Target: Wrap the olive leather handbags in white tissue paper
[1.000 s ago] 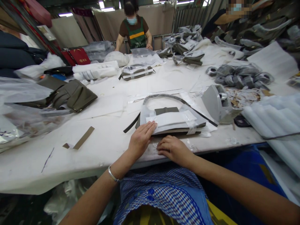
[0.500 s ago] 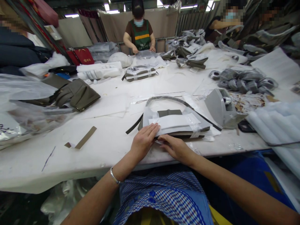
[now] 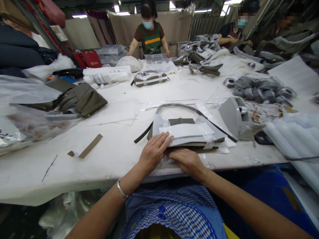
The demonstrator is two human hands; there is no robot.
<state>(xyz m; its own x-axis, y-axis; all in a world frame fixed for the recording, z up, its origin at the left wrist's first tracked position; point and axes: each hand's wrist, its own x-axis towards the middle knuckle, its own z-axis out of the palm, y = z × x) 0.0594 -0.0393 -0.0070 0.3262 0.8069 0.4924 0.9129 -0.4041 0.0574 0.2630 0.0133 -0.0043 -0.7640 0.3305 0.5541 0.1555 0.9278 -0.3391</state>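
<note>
A dark olive handbag (image 3: 181, 121) lies on the table in front of me, partly covered in thin pale wrapping. Clear tape holds a white padding strip (image 3: 186, 130) across it. Its wrapped handle (image 3: 174, 106) arches away at the far side, and dark strap ends stick out left and right. My left hand (image 3: 155, 150) rests flat on the bag's near left corner, fingers stretched over the padding. At the near lower edge, my right hand (image 3: 188, 161) has its fingers curled together against the bag's underside. Whatever those fingertips pinch is hidden; some clear film shows beside them.
A grey tape dispenser (image 3: 230, 114) stands right of the bag, near a dark phone-like object (image 3: 263, 138). Left lie a brown strip (image 3: 91, 146) and another olive bag (image 3: 86, 99). Rolled grey straps (image 3: 264, 88) are heaped at right. A co-worker (image 3: 152, 36) stands across the table.
My right hand's fingers have closed together and tucked in at the bag's near edge. My left hand has barely moved. The co-worker's hands opposite have moved apart.
</note>
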